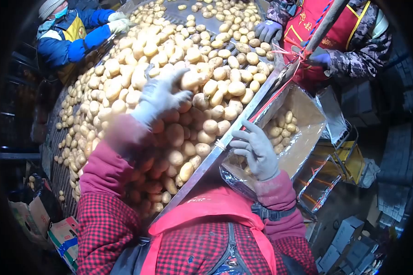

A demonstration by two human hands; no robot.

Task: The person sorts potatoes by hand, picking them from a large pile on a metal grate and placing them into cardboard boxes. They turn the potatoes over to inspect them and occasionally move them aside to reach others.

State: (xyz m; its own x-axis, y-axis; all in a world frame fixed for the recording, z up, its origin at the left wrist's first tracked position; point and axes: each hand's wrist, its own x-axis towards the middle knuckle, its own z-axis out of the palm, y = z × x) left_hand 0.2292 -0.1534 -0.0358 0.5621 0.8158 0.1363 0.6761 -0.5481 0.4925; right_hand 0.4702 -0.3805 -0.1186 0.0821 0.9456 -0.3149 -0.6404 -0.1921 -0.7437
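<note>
Potatoes [170,59] covering sorting table [243,120]; I'm resting left hand [163,94] open on them, right hand [257,149] open at table's right edge.

Red apron on the person at upper right [313,23]: we see yellow characters near the chest and a second mark lower down, too small to read.
Yellow apron on the person in blue at upper left [76,31]: we see a small round red emblem, unreadable.
Printed cardboard boxes at lower left [63,238]: colour print, no words we can read.
</note>
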